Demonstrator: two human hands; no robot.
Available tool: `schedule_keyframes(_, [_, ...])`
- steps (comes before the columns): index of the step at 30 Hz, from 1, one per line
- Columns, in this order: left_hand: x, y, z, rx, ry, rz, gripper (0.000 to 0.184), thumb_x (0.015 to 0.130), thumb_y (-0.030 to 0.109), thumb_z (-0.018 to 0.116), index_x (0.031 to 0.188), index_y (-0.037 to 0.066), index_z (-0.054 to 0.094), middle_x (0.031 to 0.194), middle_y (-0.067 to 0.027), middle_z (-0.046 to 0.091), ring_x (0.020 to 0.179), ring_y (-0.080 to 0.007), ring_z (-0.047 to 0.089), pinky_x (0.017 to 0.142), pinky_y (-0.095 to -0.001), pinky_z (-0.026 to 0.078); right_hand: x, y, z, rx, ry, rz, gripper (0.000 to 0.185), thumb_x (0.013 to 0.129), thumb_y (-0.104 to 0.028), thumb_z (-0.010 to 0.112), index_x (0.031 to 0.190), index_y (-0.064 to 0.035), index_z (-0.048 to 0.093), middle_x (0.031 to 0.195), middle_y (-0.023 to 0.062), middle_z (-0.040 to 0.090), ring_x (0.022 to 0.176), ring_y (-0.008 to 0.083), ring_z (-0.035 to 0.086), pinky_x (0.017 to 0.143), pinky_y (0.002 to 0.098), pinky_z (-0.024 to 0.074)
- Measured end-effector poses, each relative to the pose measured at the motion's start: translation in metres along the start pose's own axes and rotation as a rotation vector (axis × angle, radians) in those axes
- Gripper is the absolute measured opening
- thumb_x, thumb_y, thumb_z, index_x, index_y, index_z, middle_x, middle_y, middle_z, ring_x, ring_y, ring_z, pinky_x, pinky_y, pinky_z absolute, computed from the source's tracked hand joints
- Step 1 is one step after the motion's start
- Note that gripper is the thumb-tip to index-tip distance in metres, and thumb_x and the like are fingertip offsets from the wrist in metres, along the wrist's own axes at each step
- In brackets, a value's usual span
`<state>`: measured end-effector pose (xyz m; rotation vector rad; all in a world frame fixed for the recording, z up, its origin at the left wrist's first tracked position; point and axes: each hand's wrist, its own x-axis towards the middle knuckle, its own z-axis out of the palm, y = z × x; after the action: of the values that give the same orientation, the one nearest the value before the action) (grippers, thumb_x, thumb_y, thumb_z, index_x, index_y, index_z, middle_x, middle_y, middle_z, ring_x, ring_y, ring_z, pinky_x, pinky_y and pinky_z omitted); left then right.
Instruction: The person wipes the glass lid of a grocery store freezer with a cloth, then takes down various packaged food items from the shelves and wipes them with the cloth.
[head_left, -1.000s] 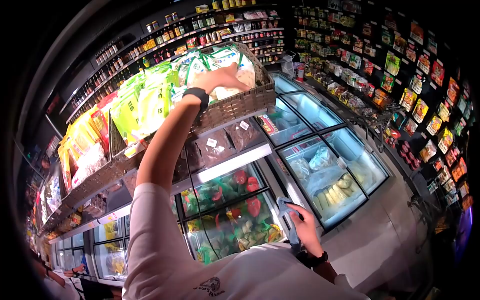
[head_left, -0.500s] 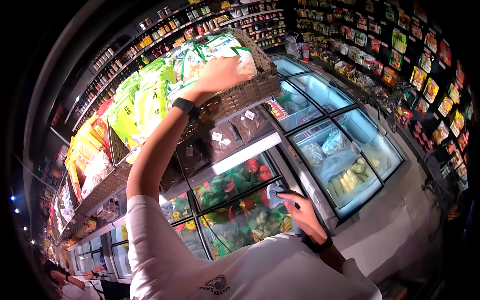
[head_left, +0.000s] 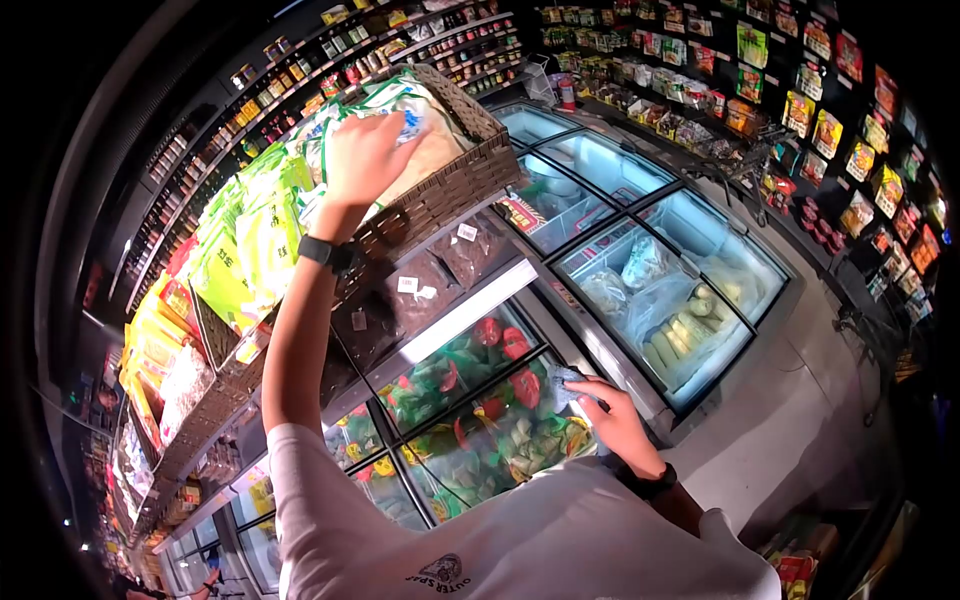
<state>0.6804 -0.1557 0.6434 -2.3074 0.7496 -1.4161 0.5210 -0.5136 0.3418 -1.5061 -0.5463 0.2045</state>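
Freezers (head_left: 627,209) stood centre-right. Upper left, the left hand (head_left: 362,162) apparently handled bags (head_left: 436,150), grip indeterminable; next move required finger clearance. Right hand (head_left: 617,425) gripped cloth (head_left: 562,386).

Left grip (head_left: 368,165) over white bags (head_left: 436,142)

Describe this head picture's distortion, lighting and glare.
Head view: fisheye bending of the long dark bottle shelves, with blackened corners; head view: bright light on the bare left hand and white-and-green plastic packs; head view: glare along the long white strip.
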Motion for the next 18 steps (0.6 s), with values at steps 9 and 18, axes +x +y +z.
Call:
schedule_keyframes(9, [-0.006,-0.046,-0.061,0.147,0.213,-0.191,0.033,0.084,0.031,0.081,0.065,0.009,0.065,0.056,-0.0073,0.056,0.048,-0.0264,0.051,0.049,-0.0359,0.041,0.031,0.005,0.016,-0.021,-0.08,0.131,0.026,0.095,0.0,0.057,0.119,-0.0017,0.069,0.115,0.0129,0.069,0.101,0.0189,0.065,0.089,0.0269,0.048])
schedule_keyframes(18, [-0.003,-0.011,-0.149,0.256,0.267,-0.048,0.02,0.075,0.014,0.091,0.086,0.003,0.078,0.062,-0.0065,0.063,0.05,-0.0041,0.051,0.05,-0.0216,0.044,0.066,-0.007,0.049,0.167,-0.216,0.154,0.029,0.097,0.005,0.056,0.123,-0.0009,0.068,0.12,0.0093,0.07,0.111,0.0139,0.062,0.097,0.024,0.0444])
